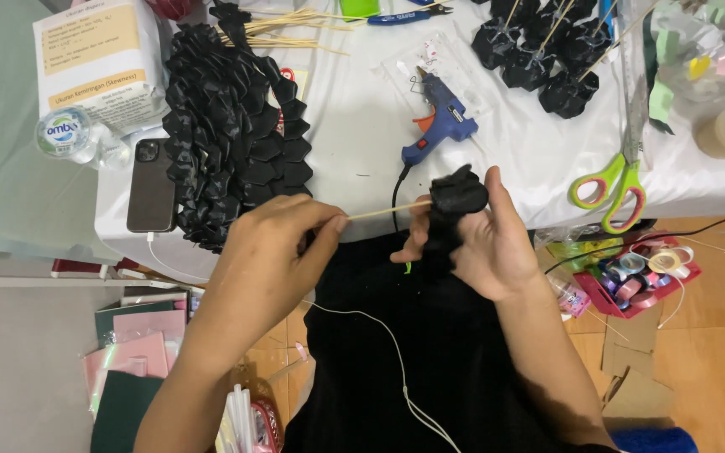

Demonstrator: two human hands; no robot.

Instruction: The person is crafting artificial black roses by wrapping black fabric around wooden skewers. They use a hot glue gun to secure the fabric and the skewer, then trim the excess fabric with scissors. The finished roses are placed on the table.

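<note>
Holding a thin wooden stick level above the bench edge, just over the lap. L hand fingers closed in a pinch on the stick's free end. R hand curled shut round a black flower sitting on the stick's other end, thumb + fingers wrapped over the folds; how tight, can't tell.

Handling, as a judgement: stick looks light, stiff, prob snaps if bent, so best taken near the ends w/ fingertips, as now. Flower looks like soft folded ribbon or foil, light, crushes easily, maybe a bit slick; hold at the base where it meets the stick, not the petals.

Around: blue glue gun on the bench just beyond the hands, cord running off the edge. Scissors w/ green-pink handles to the right. Big stack of black folded pieces left of centre, phone beside it. More black flowers on sticks at the far side. Pink tray of tape rolls on the floor at right.
</note>
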